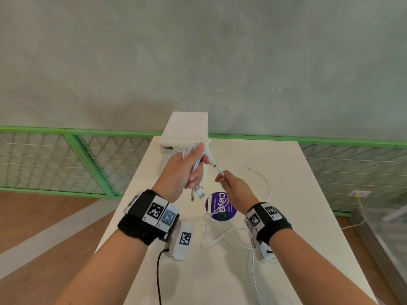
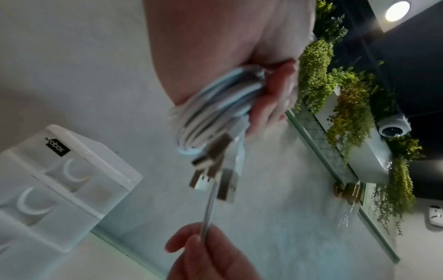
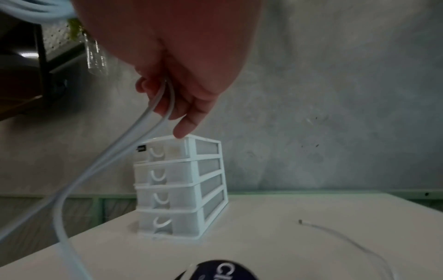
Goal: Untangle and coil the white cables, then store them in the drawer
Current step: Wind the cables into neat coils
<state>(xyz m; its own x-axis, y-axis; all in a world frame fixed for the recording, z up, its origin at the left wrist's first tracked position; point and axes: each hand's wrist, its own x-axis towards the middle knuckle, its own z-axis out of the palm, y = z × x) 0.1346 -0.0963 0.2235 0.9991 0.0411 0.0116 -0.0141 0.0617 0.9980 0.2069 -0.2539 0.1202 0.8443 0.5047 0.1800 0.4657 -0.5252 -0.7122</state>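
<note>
Held above the table, my left hand grips a coiled bundle of white cables; USB plugs hang from the bundle. One strand runs tight from the bundle to my right hand, which pinches it between thumb and fingers. Two cable strands trail down from that hand towards the table. A white drawer unit with four shut drawers stands at the table's far edge, just behind my left hand. Another loose white cable lies on the table to the right.
The white table bears a round purple sticker under my hands, with cable loops lying across it. A green mesh fence and a grey wall stand behind. A black cord hangs from my left wrist.
</note>
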